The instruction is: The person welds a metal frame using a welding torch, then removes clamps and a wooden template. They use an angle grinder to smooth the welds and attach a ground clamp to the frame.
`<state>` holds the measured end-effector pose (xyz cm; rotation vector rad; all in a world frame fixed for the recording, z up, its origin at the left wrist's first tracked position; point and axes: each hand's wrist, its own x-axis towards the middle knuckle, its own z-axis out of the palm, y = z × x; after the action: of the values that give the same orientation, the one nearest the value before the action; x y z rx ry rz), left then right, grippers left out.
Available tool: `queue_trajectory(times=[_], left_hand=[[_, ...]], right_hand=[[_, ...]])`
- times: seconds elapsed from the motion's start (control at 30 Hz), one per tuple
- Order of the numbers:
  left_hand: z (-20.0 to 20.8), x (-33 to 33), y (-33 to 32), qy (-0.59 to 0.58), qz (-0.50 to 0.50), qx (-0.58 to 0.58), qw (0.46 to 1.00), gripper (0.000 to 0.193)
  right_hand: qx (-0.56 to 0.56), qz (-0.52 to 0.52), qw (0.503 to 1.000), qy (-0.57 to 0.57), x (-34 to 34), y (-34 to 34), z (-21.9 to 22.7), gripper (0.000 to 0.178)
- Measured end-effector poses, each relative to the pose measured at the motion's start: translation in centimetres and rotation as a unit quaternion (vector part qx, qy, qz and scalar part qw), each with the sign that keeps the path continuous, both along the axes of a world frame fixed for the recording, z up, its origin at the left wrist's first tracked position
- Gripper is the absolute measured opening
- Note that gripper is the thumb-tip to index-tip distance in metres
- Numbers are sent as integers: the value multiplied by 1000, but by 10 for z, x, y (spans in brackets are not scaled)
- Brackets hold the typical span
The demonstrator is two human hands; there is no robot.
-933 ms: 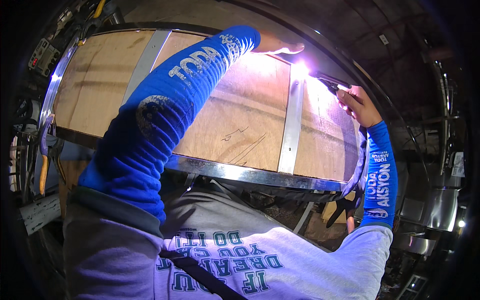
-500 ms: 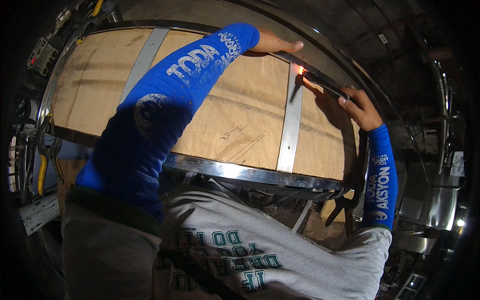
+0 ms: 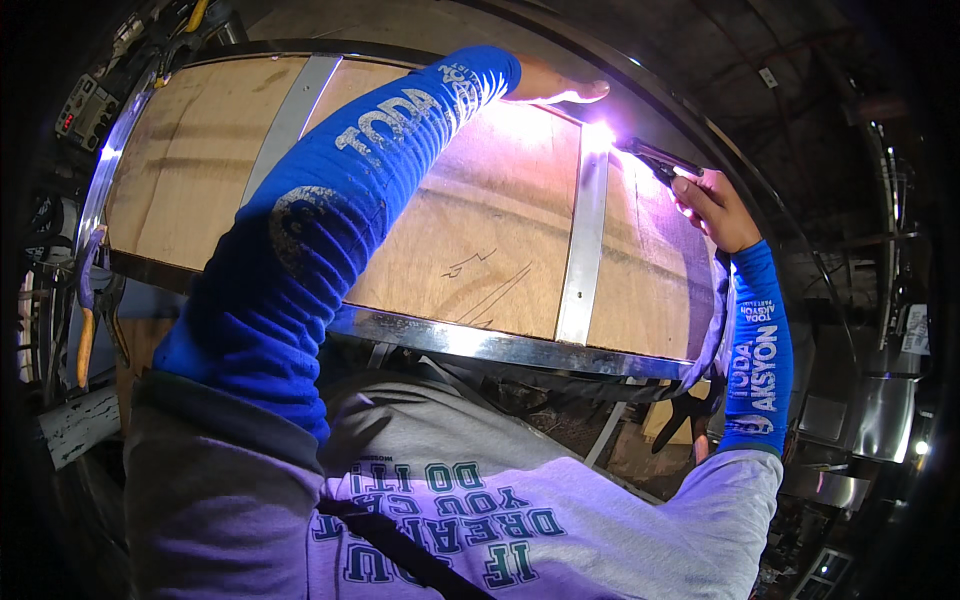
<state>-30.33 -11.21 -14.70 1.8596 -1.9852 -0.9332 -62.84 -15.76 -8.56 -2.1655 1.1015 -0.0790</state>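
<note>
A bright white-violet welding arc glares at the far end of a metal strip (image 3: 578, 270) that crosses a plywood panel (image 3: 450, 220). My right hand (image 3: 722, 210) is closed around a black welding torch (image 3: 662, 160), its tip close to the glare. My left hand (image 3: 560, 88) reaches across the panel to the far metal rim, just left of the arc. One digit stretches out toward the light, and the hand looks open; its other fingers are mostly hidden. A shiny metal frame (image 3: 480, 343) borders the panel. Glare hides the exact welding spot.
A second metal strip (image 3: 285, 135) crosses the panel on the left. Clamps with yellow handles (image 3: 85, 340) grip the left edge; another dark clamp (image 3: 685, 415) hangs at the near right corner. A control box (image 3: 85, 115) stands far left. Metal sheets (image 3: 880, 415) lie at the right.
The small orange glow at the strip's far end has become a strong white-violet arc that lights the panel, sleeves and shirt. My right hand and torch have shifted slightly; the left has barely moved.
</note>
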Motion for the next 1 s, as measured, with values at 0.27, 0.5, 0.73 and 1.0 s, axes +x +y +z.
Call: queue_trajectory(times=[0.27,0.5,0.73,1.0], left_hand=[[-1,-1,4,40,4,0,999,123],[-5,-5,-3,-8,5,-4,1000,116],[1,-5,3,82,-34,-35,995,115],[-7,-1,0,31,0,-14,999,121]], right_hand=[[-62,106,992,-12,-3,6,4,44],[-26,31,999,12,2,11,7,45],[38,-10,999,5,-14,-12,-8,41],[-71,119,990,-32,2,17,8,45]])
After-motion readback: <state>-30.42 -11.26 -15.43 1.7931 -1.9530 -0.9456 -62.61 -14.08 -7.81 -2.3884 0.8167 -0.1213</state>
